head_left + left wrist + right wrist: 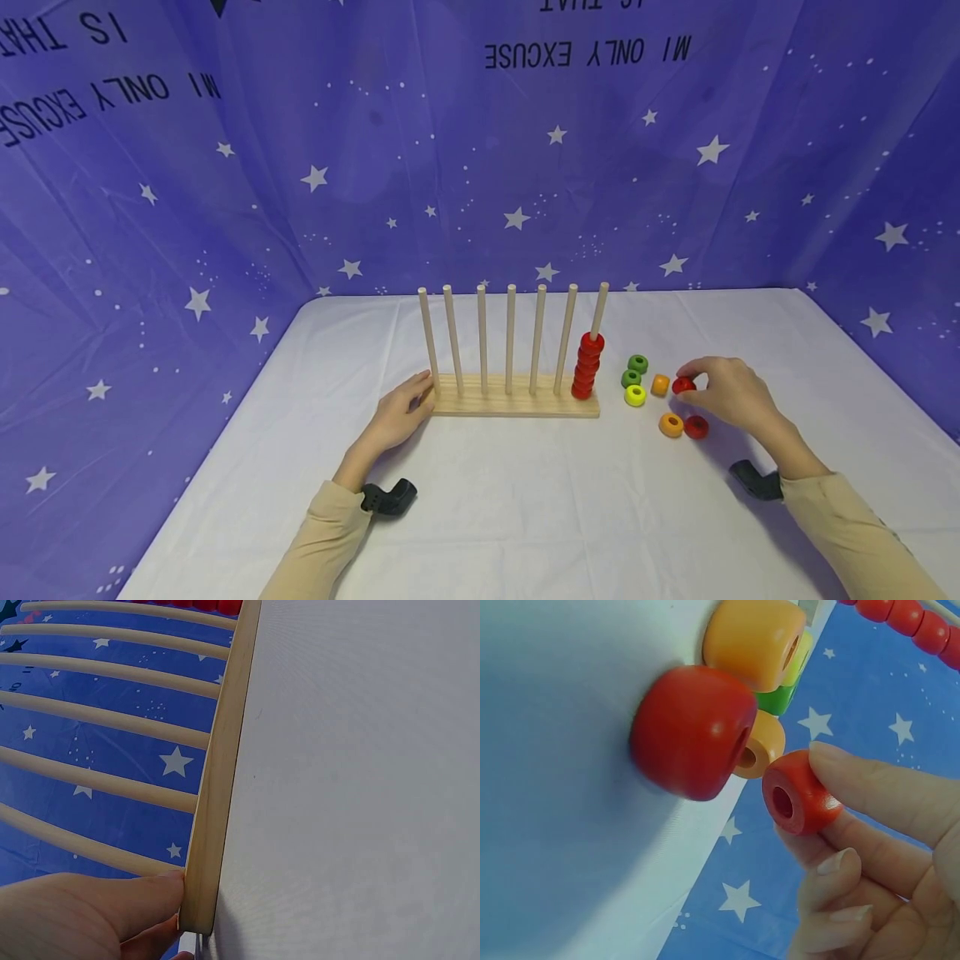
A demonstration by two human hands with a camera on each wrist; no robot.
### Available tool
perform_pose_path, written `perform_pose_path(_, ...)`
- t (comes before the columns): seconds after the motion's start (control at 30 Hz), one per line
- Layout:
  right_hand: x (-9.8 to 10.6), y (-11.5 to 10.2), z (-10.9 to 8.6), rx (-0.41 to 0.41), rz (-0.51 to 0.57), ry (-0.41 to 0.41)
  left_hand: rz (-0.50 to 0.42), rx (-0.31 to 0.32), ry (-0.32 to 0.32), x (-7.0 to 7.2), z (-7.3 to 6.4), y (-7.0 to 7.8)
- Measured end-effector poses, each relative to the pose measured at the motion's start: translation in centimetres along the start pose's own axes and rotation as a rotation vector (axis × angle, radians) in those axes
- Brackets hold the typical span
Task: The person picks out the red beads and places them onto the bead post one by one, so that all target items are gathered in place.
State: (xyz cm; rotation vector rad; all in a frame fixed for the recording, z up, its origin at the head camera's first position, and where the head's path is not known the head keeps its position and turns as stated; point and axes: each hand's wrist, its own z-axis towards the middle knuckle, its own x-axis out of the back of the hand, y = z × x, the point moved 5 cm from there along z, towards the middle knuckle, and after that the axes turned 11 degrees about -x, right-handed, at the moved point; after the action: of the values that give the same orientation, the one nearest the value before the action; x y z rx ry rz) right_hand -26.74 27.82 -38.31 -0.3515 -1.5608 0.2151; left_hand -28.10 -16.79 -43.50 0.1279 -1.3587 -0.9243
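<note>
A wooden peg rack [517,404] stands on the table, with several upright pegs along its base. Red beads [587,367] are stacked on its rightmost peg. My left hand [397,412] grips the left end of the base; in the left wrist view the thumb [150,896] lies against it and the other fingers are partly hidden. Between thumb and fingertips, my right hand [731,392] pinches a red bead [799,795], its hole showing in the right wrist view. Another red bead [697,427] lies just in front, beside an orange bead [671,425].
Left of my right hand lie a second orange bead [660,385], a yellow bead [635,396] and two green beads [637,364]. A white cloth [510,508] covers the table. Behind it hangs a purple star-patterned curtain [465,167].
</note>
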Motion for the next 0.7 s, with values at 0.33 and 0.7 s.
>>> perform_pose_path(0.33, 0.4, -0.5, 0.1, 0.013, -0.007, 0.018, 0.010, -0.003, -0.014, 0.0, 0.1, -0.1)
perform_pose_path(0.7, 0.5, -1.1, 0.0, 0.031, 0.011, 0.047, 0.003, 0.007, -0.012, -0.1, 0.1, -0.2)
